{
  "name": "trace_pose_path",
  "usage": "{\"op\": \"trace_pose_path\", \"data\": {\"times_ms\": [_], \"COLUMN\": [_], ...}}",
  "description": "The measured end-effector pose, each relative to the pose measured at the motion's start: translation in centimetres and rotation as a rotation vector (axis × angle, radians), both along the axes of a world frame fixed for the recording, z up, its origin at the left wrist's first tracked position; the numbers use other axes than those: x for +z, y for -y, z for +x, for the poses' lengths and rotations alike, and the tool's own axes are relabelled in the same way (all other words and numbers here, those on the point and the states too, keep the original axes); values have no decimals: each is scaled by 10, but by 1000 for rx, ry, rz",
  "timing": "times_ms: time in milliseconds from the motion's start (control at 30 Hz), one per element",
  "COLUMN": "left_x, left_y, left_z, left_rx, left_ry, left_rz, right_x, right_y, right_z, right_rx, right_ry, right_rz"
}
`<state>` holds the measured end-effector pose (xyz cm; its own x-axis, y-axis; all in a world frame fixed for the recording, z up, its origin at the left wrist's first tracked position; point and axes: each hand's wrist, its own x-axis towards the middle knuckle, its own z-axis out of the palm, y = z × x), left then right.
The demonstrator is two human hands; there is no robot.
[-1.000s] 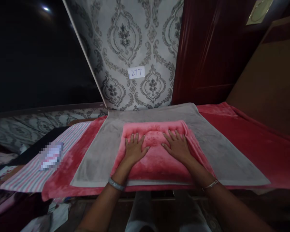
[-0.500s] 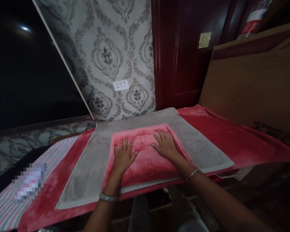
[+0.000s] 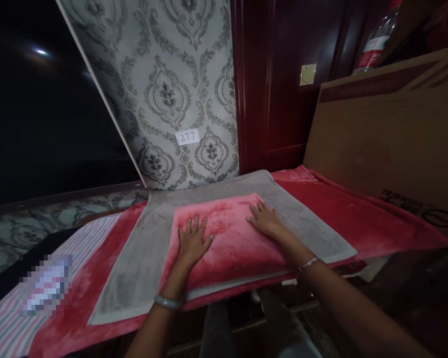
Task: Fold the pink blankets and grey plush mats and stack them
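Note:
A folded pink plush blanket (image 3: 227, 238) lies on a flat grey cloth (image 3: 134, 258). My left hand (image 3: 192, 242) rests palm down on its left side, fingers spread. At the blanket's upper right edge, my right hand (image 3: 264, 219) also lies flat with its fingers apart. Neither hand grasps anything. Beneath the grey cloth spreads a red plush cover (image 3: 328, 214), which shows on both sides and along the front.
A striped cloth (image 3: 82, 248) lies at the left, partly blurred out. On the right stands a large cardboard box (image 3: 381, 134), with a plastic bottle (image 3: 375, 52) behind its top edge. Patterned wallpaper bears a paper label (image 3: 187, 136). A dark screen (image 3: 52, 109) fills the upper left.
My right hand has slid to the right, towards the blanket's right edge. My left hand stays in nearly the same place. The view has tilted slightly upward.

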<state>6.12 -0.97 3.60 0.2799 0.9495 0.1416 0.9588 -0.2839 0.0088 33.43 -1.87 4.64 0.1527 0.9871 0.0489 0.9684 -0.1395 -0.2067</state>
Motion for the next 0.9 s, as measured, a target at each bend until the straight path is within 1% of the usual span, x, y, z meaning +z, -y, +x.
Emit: {"op": "trace_pose_path", "data": {"times_ms": [33, 100, 167, 233, 267, 300, 333, 367, 433, 533, 600, 667, 733, 900], "left_x": [8, 30, 56, 79, 85, 87, 85, 79, 56, 18, 3, -3, -3, -3], "left_y": [-3, -13, -29, -47, -54, -61, -65, -68, -70, -70, -72, -76, -80, -89], "left_z": [0, 2, 7, 14, 19, 23, 27, 30, 33, 32, 29, 27, 24, 20], "left_rx": [-4, -10, -8, 4, 15, 31, 48, 61, 81, 100, 109, 121, 136, 161], "left_ry": [6, 29, 53, 68, 70, 69, 67, 63, 56, 72, 89, 98, 101, 119], "left_rz": [-44, -92, -66, -17, -1, 7, 10, 11, 39, 158, 204, 190, 166, 110], "right_x": [10, 32, 49, 57, 57, 55, 50, 43, 24, 0, -9, -13, -15, -19], "right_y": [-4, -16, -31, -46, -51, -56, -59, -60, -60, -60, -64, -70, -75, -83], "right_z": [-2, -10, -23, -35, -39, -42, -42, -41, -35, -20, -11, -3, 4, 14], "right_rx": [17, 76, 145, 195, 207, 212, 212, 207, 177, 98, 35, -20, -53, -66], "right_ry": [-4, -6, -9, -13, -15, -16, -16, -15, -12, -11, -22, -44, -70, -119], "right_rz": [14, 72, 118, 137, 138, 136, 132, 128, 133, 160, 157, 131, 104, 78]}}
